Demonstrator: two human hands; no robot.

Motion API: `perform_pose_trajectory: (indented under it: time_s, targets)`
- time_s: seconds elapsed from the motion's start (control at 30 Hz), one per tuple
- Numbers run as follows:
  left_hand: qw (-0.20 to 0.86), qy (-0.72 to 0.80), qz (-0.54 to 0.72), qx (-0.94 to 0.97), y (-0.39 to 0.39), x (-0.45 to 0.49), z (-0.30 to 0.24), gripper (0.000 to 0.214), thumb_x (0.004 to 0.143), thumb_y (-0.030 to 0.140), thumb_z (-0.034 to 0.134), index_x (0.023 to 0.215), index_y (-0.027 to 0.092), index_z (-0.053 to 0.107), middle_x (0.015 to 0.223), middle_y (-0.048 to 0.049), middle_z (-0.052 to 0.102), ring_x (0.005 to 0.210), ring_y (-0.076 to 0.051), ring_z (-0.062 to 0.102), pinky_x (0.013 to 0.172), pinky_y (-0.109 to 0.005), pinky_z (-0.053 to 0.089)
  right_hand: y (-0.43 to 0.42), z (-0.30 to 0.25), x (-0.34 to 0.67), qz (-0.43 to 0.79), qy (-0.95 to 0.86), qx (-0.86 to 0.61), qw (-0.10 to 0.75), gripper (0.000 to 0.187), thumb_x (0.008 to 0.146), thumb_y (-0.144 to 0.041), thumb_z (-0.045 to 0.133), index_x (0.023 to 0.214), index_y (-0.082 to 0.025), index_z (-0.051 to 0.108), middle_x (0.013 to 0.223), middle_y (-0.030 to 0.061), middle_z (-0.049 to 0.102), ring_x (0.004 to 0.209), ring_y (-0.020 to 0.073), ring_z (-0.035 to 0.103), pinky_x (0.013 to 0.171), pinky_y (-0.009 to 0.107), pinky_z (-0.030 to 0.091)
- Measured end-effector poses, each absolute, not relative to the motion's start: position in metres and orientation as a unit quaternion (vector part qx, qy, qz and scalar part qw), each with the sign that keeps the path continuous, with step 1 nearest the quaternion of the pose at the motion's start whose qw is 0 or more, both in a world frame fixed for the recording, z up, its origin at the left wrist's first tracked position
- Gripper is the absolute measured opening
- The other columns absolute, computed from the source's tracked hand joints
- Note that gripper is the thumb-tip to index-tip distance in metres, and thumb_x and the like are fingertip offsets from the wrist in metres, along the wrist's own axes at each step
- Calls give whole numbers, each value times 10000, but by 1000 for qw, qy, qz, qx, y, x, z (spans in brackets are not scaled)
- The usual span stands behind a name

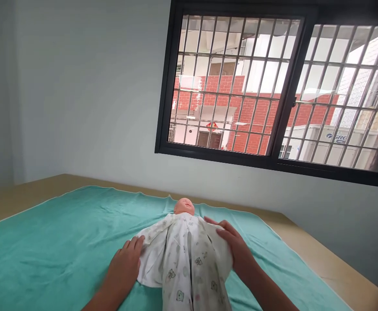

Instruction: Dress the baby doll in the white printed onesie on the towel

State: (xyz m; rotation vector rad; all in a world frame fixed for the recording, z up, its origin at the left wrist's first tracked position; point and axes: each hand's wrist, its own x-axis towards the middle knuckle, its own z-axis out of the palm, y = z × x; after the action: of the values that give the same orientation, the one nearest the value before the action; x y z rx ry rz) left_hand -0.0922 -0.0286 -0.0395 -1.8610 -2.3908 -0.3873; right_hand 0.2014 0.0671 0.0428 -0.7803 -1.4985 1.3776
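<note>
A baby doll [185, 206] lies face up on a teal blanket, its head toward the wall. White baby clothes [184, 250] printed with small bears cover its body; a dark gap runs down between the legs. At the left, my left hand [129, 258] has its fingers closed over the end of one sleeve [155, 231]. My right hand [232, 242] grips the white cloth on the other side, thumb and fingers around a raised fold. The doll's arms and legs are hidden under the cloth.
The teal blanket [62, 242] spreads over a tan surface [331, 263] whose edges show at the back and right. Behind it stands a pale wall [95, 95]. A dark-framed window [223, 157] with metal bars is set in the wall, at the upper right.
</note>
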Motion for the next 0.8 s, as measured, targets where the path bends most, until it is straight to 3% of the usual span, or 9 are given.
perform_pose_trajectory:
  time_s: [0.07,0.13,0.2,0.3,0.4,0.5,0.67,0.8]
  targets:
    - [51,-782,-125,-608,-28,-92,-41,657,795,-42,315,1410,152,441,1397,-115,531,1245,-245,517,996,-387,445,56,42,180,485,-701,-320,413,159,774,-280,607,707,-209,481,1281,89,641,1112,307,598,905,453,474]
    - [52,-781,-145,-605,-26,-96,-47,620,820,-31,300,1391,149,462,1377,-115,547,1223,-234,535,977,-368,455,45,30,165,366,-805,-302,357,81,735,-164,596,733,-219,537,1275,61,649,1280,318,492,1052,519,371]
    - [40,-778,-192,-597,-24,-101,-53,518,876,36,307,1341,156,501,1354,-109,566,1215,-221,543,970,-352,456,36,12,157,241,-874,-257,335,146,710,-83,573,731,-228,576,1294,42,638,1366,307,405,1106,530,319]
    - [-2,-772,-279,-572,-23,-108,-59,371,949,196,301,1216,218,558,1244,-74,642,1121,-204,602,908,-329,468,29,-14,157,122,-896,-225,363,188,747,-56,539,758,-232,603,1306,53,631,1342,291,444,1087,519,365]
    - [-41,-747,-363,-556,-25,-108,-55,300,950,342,311,961,242,594,963,-32,705,866,-193,650,755,-286,463,28,-24,161,95,-887,-241,382,186,782,-64,530,785,-234,606,1305,49,633,1308,272,485,1063,492,401]
    - [-70,-702,-460,-539,-29,-96,-38,383,920,493,341,687,227,487,681,12,597,653,-160,546,632,-250,412,28,-22,163,94,-887,-248,377,193,791,-66,532,805,-239,615,1316,27,627,1314,262,477,1076,489,382]
    - [-132,-635,-544,-533,-30,-53,9,449,919,567,346,641,216,384,607,45,453,581,-122,405,553,-233,343,25,-17,163,108,-886,-245,379,189,801,-76,537,824,-242,624,1314,22,627,1308,253,470,1082,474,357]
    - [-98,-574,-412,-701,-31,-19,30,402,908,455,431,604,200,366,599,41,463,586,-115,383,556,-247,282,25,-19,167,197,-858,-223,418,110,839,-152,558,813,-238,623,1191,36,676,1212,242,529,1068,444,353]
